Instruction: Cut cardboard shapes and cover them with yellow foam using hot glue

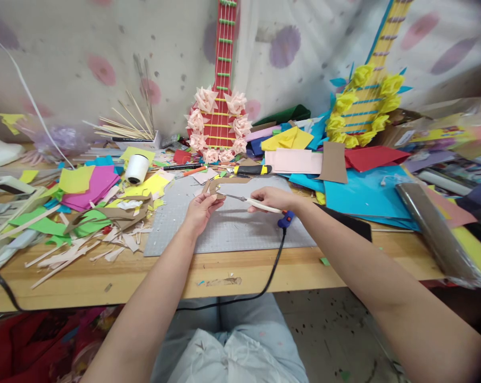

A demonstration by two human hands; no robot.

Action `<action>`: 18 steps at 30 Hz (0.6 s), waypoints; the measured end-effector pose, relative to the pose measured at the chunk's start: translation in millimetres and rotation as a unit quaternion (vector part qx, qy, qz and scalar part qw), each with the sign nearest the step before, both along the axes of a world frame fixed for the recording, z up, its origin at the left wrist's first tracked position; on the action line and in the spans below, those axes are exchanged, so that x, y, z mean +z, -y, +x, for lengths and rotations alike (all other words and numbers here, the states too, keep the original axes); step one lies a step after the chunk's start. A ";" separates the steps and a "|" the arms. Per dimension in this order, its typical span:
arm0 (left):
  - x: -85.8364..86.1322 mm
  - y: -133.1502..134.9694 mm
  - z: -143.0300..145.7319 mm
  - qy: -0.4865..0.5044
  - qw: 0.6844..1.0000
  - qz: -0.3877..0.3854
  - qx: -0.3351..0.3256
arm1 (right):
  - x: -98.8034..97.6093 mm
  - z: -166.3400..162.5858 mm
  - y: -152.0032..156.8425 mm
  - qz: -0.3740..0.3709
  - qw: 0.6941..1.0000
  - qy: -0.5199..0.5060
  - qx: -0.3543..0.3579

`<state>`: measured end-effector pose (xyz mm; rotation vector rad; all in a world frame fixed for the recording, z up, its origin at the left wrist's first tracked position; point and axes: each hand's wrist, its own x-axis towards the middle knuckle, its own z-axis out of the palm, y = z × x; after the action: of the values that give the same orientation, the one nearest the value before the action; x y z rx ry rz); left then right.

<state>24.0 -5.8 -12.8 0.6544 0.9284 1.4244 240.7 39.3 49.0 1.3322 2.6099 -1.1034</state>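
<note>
My left hand (200, 210) pinches a curved brown cardboard piece (224, 184) above the grey cutting mat (232, 229). My right hand (273, 199) is closed round the white handles of a pair of scissors (251, 202), whose metal blades point left and touch the cardboard near my left fingers. A blue-tipped tool (285, 219) with a black cord lies on the mat just under my right wrist.
Coloured paper sheets and scraps cover the wooden table (240, 276) on both sides. A white tape roll (137, 168) and a yellow-black utility knife (251, 169) lie behind the mat. A red paper guitar (220, 106) and a yellow one (364, 106) lean on the wall.
</note>
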 end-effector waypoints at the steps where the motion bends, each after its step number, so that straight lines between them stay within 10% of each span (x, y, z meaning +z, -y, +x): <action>1: -0.1 0.0 0.0 -0.003 1.000 0.001 -0.001 | -0.5 0.4 -0.2 -0.002 1.000 0.001 0.000; 18: 1.0 -0.3 -2.8 0.010 1.000 0.010 -0.001 | -1.1 1.1 -4.6 0.033 0.999 0.010 -0.006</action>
<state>21.3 -5.5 -11.7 0.6549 0.8981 1.4384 241.9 43.9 47.9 1.3648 2.6496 -1.0091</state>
